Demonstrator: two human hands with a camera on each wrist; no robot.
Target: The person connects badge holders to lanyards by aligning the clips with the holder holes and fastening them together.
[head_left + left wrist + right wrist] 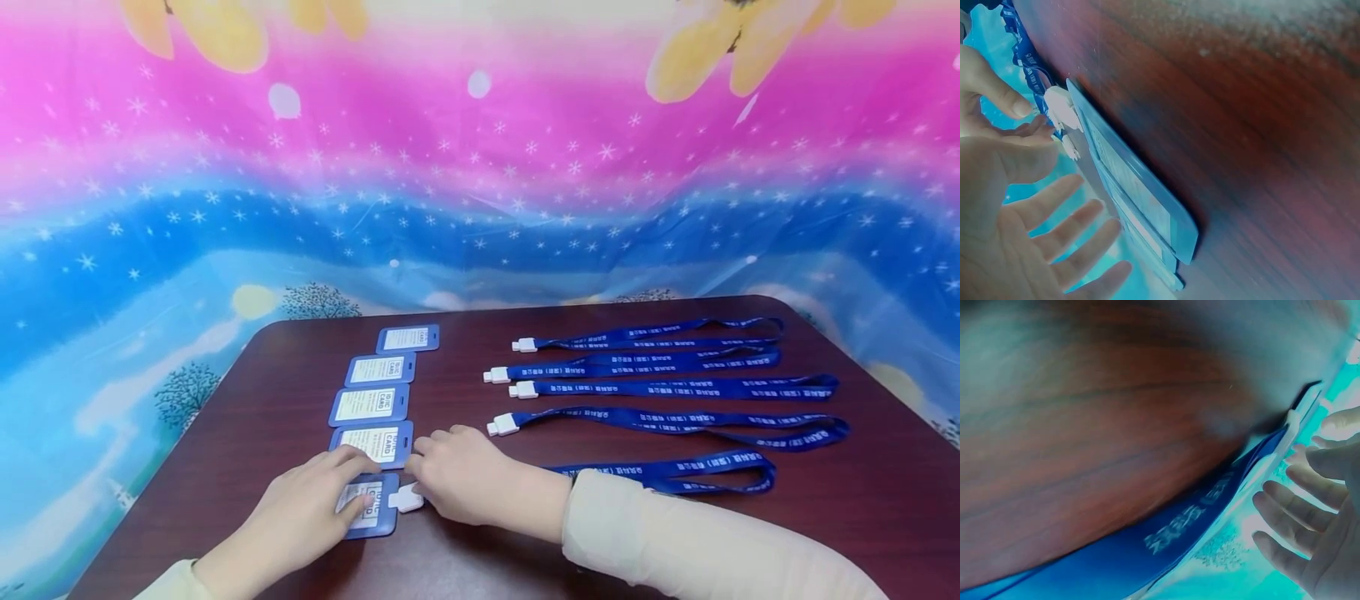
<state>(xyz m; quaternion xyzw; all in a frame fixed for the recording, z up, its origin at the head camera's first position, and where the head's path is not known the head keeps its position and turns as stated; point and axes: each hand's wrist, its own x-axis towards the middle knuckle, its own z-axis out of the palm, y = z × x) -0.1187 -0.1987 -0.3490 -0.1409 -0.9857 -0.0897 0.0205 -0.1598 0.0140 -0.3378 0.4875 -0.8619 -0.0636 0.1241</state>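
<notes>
The nearest blue badge holder (386, 533) lies on the table with a white clip (406, 498) at its slotted end. My left hand (303, 504) is over that holder and covers part of its card; in the left wrist view its fingers (1079, 231) are spread and loose. Just right of the clip is my right hand (472, 479), its fingers (1297, 515) apart and relaxed in the right wrist view. From the clip a blue lanyard (731, 473) with white lettering runs rightward, partly hidden under the right hand and forearm.
Further back on the left, several blue badge holders (369, 406) lie in a column with white cards inside. Several blue lanyards (675, 388) with white clips stretch side by side on the right. A colourful cloth (480, 167) hangs behind the dark wooden table (247, 433).
</notes>
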